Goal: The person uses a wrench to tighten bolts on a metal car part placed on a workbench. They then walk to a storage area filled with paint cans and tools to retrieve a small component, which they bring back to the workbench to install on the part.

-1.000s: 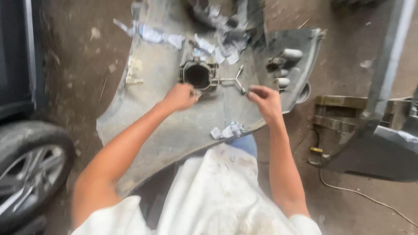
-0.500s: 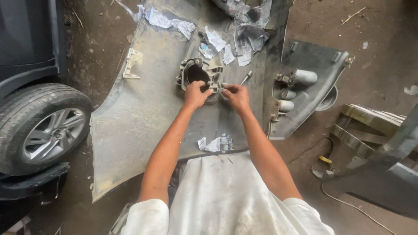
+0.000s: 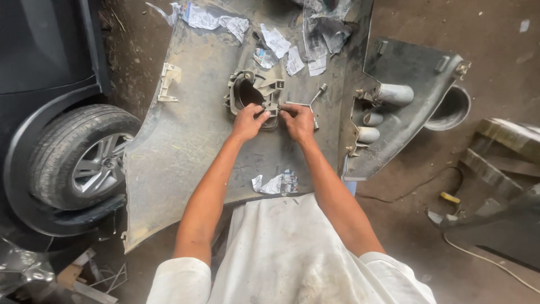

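A grey car bumper panel (image 3: 185, 141) lies inside-up on the dirt floor. Near its middle sits a grey bracket around a dark round opening (image 3: 253, 93). My left hand (image 3: 249, 121) and my right hand (image 3: 296, 123) meet at the bracket's lower right edge, fingers pinched on a small grey clip (image 3: 273, 109) there. A thin metal tool (image 3: 308, 103) lies on the panel just right of my right hand. What the fingertips hold is too small to make out.
Torn paper scraps (image 3: 275, 42) lie on the panel's far end, another scrap (image 3: 275, 183) near my lap. A second grey panel piece (image 3: 394, 107) lies right. A car wheel (image 3: 84, 160) stands left. A cable (image 3: 484, 256) and yellow-handled tool (image 3: 450, 197) lie right.
Both hands have drawn together at the bracket's lower right edge, where a second ago they were apart. The view has shifted so the wheel shows more fully.
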